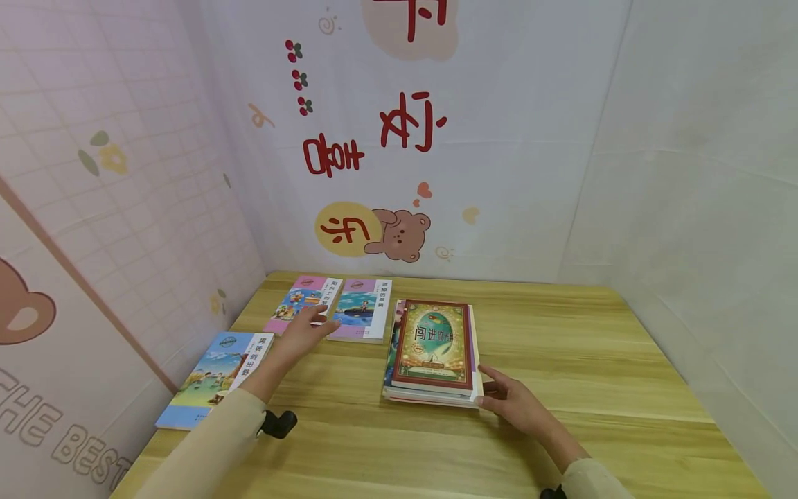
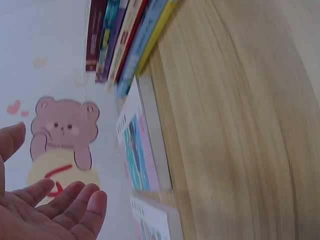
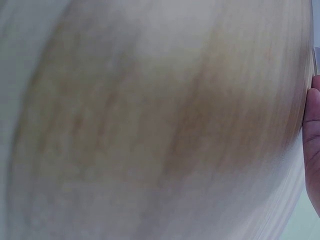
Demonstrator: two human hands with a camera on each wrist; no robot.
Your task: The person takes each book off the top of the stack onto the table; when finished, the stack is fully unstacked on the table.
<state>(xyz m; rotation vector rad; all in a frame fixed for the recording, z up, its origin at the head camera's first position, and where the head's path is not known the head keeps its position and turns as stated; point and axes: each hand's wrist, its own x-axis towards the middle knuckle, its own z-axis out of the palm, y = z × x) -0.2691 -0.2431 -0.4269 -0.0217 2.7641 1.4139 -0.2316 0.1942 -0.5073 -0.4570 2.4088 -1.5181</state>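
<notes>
My left hand (image 1: 304, 334) hovers near two books at the back left, a pink-edged book (image 1: 303, 303) and a purple-edged book (image 1: 359, 310). Its fingers are spread and hold nothing, as the left wrist view also shows with the palm of the left hand (image 2: 62, 212). In the middle of the table lies a stack of books, topped by a green-and-gold book with a red-brown border (image 1: 433, 345). Beside the stack's lower right corner, my right hand (image 1: 514, 402) has its fingertips at the edge. Only part of the right hand (image 3: 312, 142) shows in the right wrist view.
A blue-and-green book (image 1: 218, 378) lies at the table's left, close to my left forearm. The wooden table (image 1: 561, 339) meets a white backdrop (image 1: 517, 138) with a printed bear behind and on both sides.
</notes>
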